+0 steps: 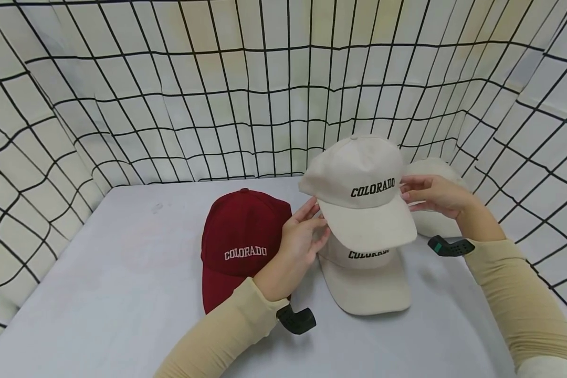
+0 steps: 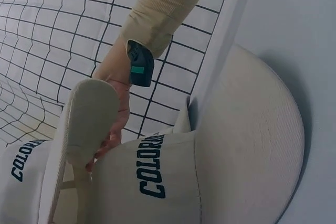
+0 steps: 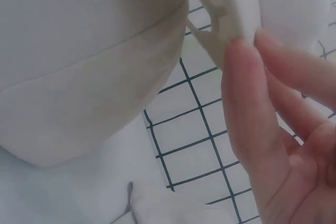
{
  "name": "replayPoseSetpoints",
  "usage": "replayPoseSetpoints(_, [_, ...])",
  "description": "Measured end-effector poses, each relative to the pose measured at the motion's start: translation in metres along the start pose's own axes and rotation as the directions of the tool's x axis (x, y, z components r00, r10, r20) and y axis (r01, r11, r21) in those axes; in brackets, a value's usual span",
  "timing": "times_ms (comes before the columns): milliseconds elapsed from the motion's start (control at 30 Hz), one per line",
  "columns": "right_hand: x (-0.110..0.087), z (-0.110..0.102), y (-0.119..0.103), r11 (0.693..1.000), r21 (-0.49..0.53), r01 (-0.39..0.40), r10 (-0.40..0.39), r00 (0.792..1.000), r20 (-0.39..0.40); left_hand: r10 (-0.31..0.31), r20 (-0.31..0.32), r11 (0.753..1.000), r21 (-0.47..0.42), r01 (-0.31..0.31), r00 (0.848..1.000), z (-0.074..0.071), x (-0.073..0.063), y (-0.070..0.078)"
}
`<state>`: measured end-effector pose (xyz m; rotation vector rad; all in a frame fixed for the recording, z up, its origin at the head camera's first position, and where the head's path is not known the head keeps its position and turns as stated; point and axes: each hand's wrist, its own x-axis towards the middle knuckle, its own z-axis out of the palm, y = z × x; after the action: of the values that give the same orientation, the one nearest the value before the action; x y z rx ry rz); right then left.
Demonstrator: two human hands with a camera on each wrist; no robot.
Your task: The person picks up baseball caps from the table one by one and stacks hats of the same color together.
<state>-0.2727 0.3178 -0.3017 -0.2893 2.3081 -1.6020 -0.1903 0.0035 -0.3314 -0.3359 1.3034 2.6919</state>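
Two cream baseball caps lettered COLORADO overlap right of centre in the head view. The upper cap (image 1: pixel 364 173) is held up between both hands, tilted, its brim overlapping the lower cap (image 1: pixel 366 289). My left hand (image 1: pixel 295 247) grips the upper cap's left edge, fingertips at the base of its brim. At the opposite side, my right hand (image 1: pixel 434 194) pinches the cap's edge; in the right wrist view the thumb and fingers (image 3: pixel 249 93) close on it. The left wrist view shows the lower cap's brim (image 2: pixel 252 145) resting on the white surface.
A dark red COLORADO cap (image 1: pixel 245 226) lies left of the cream caps, partly behind the left forearm. Another cream cap (image 1: pixel 437 223) sits behind the right hand. Black wire grid walls (image 1: pixel 264 94) over white sheeting enclose the white table (image 1: pixel 123 273) at the back and sides.
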Motion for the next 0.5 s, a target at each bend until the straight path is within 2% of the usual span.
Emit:
replayPoseSetpoints(267, [0.002, 0.003, 0.007, 0.995, 0.098, 0.013, -0.012, 1.0, -0.01, -0.013, -0.011, 1.0, -0.004, 0.013, 1.0, -0.004, 0.002, -0.003])
replayPoseSetpoints(500, [0.001, 0.005, 0.018, 0.989, 0.145, -0.011, 0.011, 1.0, 0.0, -0.03, -0.012, 1.0, -0.008, 0.03, 0.999, -0.007, 0.001, -0.007])
